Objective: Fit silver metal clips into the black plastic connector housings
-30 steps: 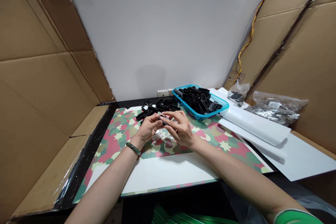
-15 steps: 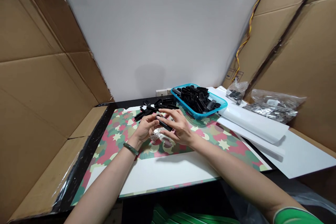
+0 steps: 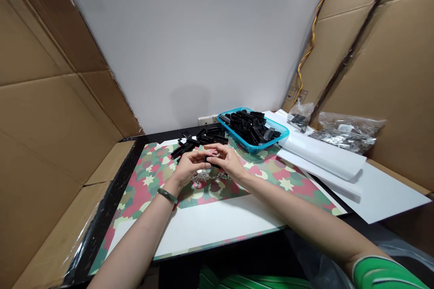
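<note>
Both hands meet over the patterned mat. Between them is a small black plastic piece, mostly covered by fingers. My left hand, with a dark green bangle at the wrist, pinches its left end between thumb and fingers. My right hand grips the other end, fingers curled over the top. Small shiny silvery parts lie in a loose heap on the mat below my left hand, and a few more lie under my right. Just behind my hands is a pile of long black pieces.
A blue plastic basket full of black pieces, some comb-like, stands at the back right. Rolled white sheets and clear bags of small parts lie right. Cardboard walls flank the table. A white sheet lies in front.
The black piece has turned and is now more hidden by my fingers. My right hand has drawn in closer to my left. The view has shifted slightly.
</note>
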Demonstrator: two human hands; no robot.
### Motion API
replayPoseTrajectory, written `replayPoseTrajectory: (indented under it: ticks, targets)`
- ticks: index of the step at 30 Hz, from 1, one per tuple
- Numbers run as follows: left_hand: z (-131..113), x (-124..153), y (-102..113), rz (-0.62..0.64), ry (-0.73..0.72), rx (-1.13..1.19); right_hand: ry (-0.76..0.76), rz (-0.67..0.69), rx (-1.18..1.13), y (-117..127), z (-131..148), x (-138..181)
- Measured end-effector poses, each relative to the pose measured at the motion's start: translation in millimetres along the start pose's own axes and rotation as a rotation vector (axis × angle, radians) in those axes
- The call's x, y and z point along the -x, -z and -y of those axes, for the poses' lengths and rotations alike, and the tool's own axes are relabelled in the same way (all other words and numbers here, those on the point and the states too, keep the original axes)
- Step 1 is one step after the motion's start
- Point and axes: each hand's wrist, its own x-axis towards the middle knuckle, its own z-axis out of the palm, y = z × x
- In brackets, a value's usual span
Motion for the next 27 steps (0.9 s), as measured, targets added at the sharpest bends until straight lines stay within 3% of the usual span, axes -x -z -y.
replayPoseTrajectory:
  ticks: [8,20,27]
  targets:
    - [1.5,-0.4,0.1,0.008,0.009,0.003,-0.1,0.01,-0.178,-2.6,0.0,0.1]
    - [6.6,-1.4,4.0,0.007,-0.013,-0.078,-0.123,0.009,-0.154,-1.4,0.4,-1.6]
    - [3.5,-2.4,5.2,-0.059,-0.186,-0.252,-0.202,0.019,-0.235,1.7,-1.7,-2.9]
